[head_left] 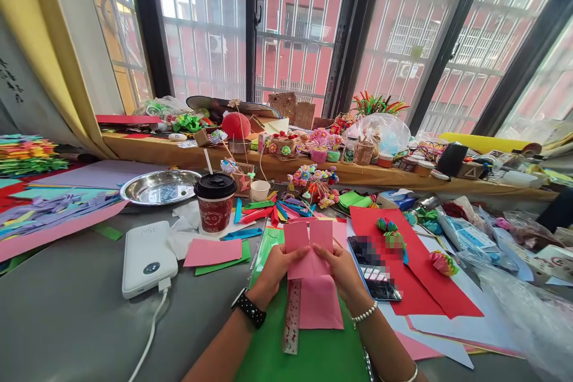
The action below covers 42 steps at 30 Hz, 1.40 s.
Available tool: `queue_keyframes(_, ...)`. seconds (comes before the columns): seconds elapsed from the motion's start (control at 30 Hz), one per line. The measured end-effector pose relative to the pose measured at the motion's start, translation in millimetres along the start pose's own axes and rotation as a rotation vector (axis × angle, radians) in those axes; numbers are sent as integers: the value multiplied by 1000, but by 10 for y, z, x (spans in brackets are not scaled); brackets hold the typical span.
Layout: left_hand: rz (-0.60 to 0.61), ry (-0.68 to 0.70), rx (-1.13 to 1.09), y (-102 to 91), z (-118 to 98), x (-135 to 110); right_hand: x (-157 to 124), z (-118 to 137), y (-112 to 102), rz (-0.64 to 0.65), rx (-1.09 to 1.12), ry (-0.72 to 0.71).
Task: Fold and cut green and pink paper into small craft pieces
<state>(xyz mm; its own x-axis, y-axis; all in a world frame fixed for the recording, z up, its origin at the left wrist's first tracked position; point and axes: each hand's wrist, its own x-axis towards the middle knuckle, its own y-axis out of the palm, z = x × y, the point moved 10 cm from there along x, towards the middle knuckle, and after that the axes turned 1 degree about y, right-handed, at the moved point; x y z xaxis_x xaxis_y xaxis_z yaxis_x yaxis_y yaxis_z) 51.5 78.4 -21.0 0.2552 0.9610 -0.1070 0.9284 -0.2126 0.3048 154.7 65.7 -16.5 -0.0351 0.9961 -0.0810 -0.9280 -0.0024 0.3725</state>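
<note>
A piece of pink paper (308, 262) is pinched between my two hands above a green folder. A gap runs down from its top edge, splitting the upper part in two. My left hand (280, 264) grips its left side and my right hand (338, 264) its right side, thumbs close together near the bottom of the gap. Under the held piece lies another pink sheet (320, 307), with a patterned ruler (292, 319) along its left edge. Both rest on the green folder (268, 352).
Left of my hands are a white power bank (149, 259) with a cable, a lidded paper cup (215, 203), a steel plate (156, 186) and pink and green paper pieces (212, 252). A phone (373, 268) lies on red paper (430, 286) at right. Crafts crowd the windowsill (179, 155).
</note>
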Motion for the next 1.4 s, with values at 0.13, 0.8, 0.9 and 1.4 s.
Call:
queue_keyframes(0.13,-9,22,28,-11,-40,-12,-14,76,-33,-29,-61,-57)
queue_keyframes(0.8,-50,15,22,-50,-31,-8,-39,69,-37,-39,-38,-7)
queue_keyframes(0.9,-77,39,59,-77,-36,2,-39,57,-60,-66,-39,-11)
queue_keyframes(1.4,-80,32,74,-86,-24,15,21,-36,-109,-68,-34,14)
